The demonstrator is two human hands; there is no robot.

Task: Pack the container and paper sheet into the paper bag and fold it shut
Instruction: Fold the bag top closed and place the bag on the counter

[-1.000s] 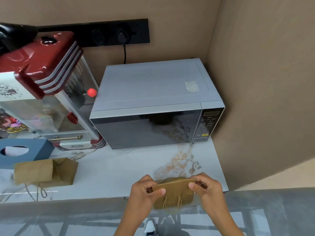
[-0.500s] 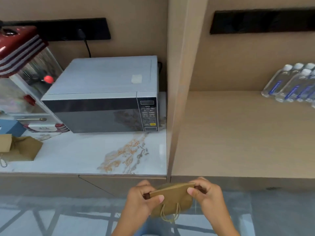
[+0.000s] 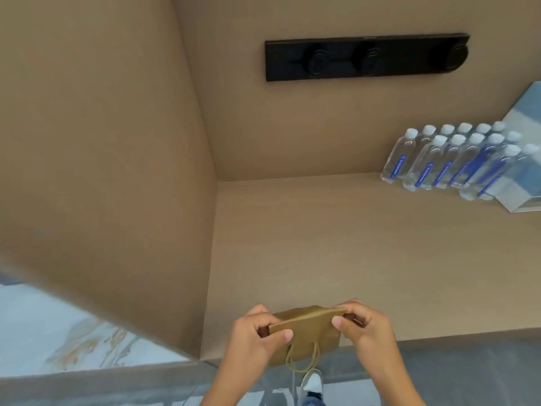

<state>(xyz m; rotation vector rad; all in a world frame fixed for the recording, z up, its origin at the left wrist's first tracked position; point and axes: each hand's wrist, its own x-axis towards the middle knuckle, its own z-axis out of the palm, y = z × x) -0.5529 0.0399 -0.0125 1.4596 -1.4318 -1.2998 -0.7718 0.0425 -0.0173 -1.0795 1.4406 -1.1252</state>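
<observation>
Brown paper bag (image 3: 307, 332) hangs just over the worktop (image 3: 366, 244) edge, its folded top pinched at each end by left hand (image 3: 257, 332) and right hand (image 3: 366, 326). If either grip slackens, the fold could spring open.

A small brown paper bag (image 3: 307, 332) is seen at the lower centre of the frame, its top folded over flat, its twine handles hanging below; its contents are hidden.

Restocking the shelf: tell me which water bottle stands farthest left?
The water bottle at the left end of the back row; every other bottle stands to its right.
</observation>
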